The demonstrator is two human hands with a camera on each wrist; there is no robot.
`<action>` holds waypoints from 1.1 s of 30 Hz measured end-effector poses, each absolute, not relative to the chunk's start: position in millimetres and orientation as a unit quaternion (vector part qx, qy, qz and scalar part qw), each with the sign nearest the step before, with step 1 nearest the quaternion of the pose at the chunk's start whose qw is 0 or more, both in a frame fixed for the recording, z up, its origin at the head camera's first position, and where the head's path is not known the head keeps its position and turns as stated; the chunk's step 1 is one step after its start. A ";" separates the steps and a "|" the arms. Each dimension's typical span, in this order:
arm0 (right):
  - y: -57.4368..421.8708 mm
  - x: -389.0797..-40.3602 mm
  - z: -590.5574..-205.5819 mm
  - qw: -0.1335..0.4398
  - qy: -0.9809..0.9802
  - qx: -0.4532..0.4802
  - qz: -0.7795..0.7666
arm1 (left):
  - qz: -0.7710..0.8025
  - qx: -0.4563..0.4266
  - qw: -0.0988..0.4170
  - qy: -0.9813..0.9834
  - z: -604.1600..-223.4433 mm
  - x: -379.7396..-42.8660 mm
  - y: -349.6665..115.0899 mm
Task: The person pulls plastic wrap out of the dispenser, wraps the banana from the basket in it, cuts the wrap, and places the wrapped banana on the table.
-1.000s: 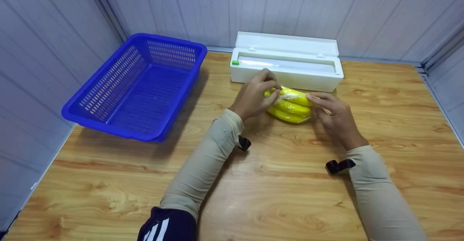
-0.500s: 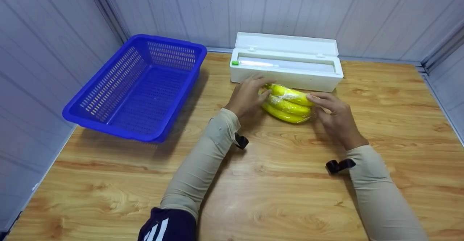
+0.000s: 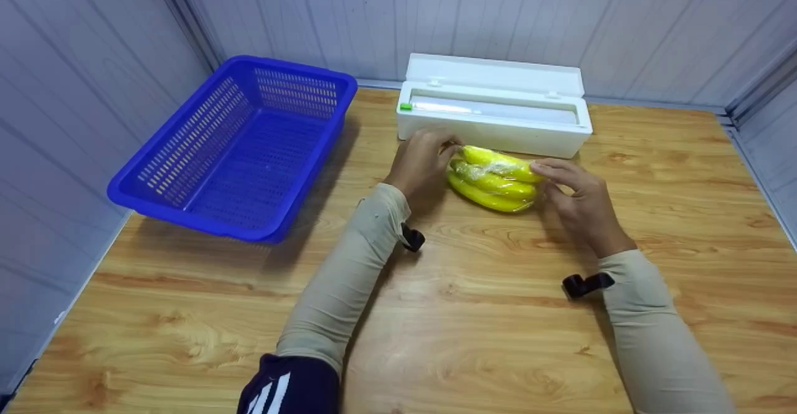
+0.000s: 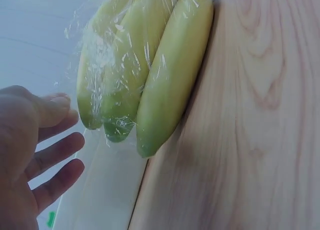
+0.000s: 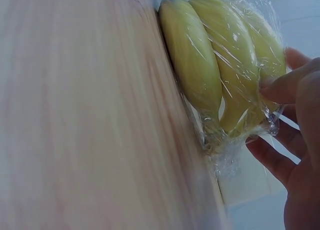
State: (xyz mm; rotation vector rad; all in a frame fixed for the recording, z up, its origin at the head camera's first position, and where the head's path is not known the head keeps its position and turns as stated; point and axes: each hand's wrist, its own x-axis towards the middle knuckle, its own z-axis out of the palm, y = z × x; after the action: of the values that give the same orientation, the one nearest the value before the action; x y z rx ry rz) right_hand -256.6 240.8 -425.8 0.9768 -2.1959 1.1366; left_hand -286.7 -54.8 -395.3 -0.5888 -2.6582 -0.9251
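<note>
A bunch of yellow bananas (image 3: 492,183), wrapped in clear cling film (image 4: 95,55), lies on the table between the hands. The right hand (image 3: 579,199) holds the bunch at its right end. In the right wrist view its thumb (image 5: 282,87) presses on the wrapped fruit, with the other fingers partly behind. At the opposite end is the left hand (image 3: 420,159). Its thumb and index finger come together at the film's edge and seem to pinch it, while its other fingers (image 4: 57,180) stay extended. The thin film is hard to make out there.
Just behind the bananas stands a white cling film box (image 3: 498,134), its lid (image 3: 495,75) raised and a green slider (image 3: 406,107) at its left end. A blue basket (image 3: 299,196) sits at the left on the wooden table (image 3: 485,339). Panelled walls enclose the back and sides.
The left hand has drawn back leftward from over the bananas to their left end, uncovering more of them. The bunch has shifted slightly left. The right hand keeps its place.
</note>
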 end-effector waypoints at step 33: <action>237.1 -253.8 -425.4 0.232 -0.812 0.337 0.416 | -0.436 -0.221 0.012 -0.872 -408.0 -288.9 -71.0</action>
State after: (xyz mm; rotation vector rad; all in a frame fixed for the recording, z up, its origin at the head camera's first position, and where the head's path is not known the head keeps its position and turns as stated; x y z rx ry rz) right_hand -253.8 237.1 -425.4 0.9259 -2.2315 1.1428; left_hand -288.9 -71.0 -408.0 -0.6897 -2.7188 -1.3601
